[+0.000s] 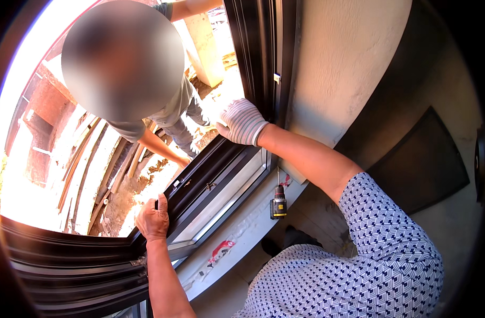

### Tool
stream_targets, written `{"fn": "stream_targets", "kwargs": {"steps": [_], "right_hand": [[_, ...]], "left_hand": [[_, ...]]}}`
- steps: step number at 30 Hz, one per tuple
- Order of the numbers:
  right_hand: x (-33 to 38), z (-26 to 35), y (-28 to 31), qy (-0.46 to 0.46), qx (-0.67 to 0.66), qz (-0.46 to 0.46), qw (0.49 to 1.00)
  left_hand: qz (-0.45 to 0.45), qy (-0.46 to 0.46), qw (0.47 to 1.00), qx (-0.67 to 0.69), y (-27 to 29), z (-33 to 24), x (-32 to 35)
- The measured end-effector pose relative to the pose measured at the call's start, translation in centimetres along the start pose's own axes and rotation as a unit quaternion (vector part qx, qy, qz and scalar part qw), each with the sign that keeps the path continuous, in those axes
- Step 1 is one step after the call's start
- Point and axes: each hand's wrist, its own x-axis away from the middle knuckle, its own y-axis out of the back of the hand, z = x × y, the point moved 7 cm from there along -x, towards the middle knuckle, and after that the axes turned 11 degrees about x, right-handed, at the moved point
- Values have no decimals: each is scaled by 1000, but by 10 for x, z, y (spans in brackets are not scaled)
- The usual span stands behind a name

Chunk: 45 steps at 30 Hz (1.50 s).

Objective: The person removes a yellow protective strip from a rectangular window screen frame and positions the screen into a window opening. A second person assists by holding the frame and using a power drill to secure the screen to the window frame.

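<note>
A dark window frame (205, 185) with a low sash rail stands before me, its opening giving onto the outdoors. My bare left hand (153, 218) grips the rail near its left corner, thumb on the inner side and fingers over the outer edge. At the right corner, my right hand (242, 122), in a striped knit glove, is closed over the frame beside the dark upright; its fingertips are partly hidden. A cordless drill (278, 205) with a long bit rests on the pale sill (237, 238), below my right forearm.
Outside, a co-worker (168, 111) leans toward the frame, one hand (183, 160) low by its outer side, the other arm raised. Long boards (89, 164) lie on the ground behind. A plastered wall (343, 58) borders the right side, with a dark panel (422, 159) farther right.
</note>
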Motion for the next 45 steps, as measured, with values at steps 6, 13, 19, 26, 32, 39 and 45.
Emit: {"fn": "stream_targets", "kwargs": {"steps": [6, 13, 19, 26, 32, 39, 45], "right_hand": [[-56, -8, 3, 226, 385, 277, 851], [-90, -75, -59, 194, 371, 471, 777], [-87, -87, -84, 201, 345, 529, 749], [-84, -80, -125, 215, 336, 548, 735], [-79, -85, -151, 221, 352, 563, 714], [-80, -61, -101, 228, 380, 579, 685], [-77, -46, -63, 190, 406, 556, 700]], "left_hand": [[2, -1, 1000, -18, 1, 4, 2], [-2, -7, 1000, -6, -1, 4, 0], [0, 14, 1000, 5, 1, 4, 2], [-29, 2, 1000, -3, 4, 4, 4], [-16, 10, 1000, -3, 7, -2, 1], [-22, 10, 1000, -3, 9, 1, 5], [-10, 17, 1000, -5, 7, 4, 4]]}}
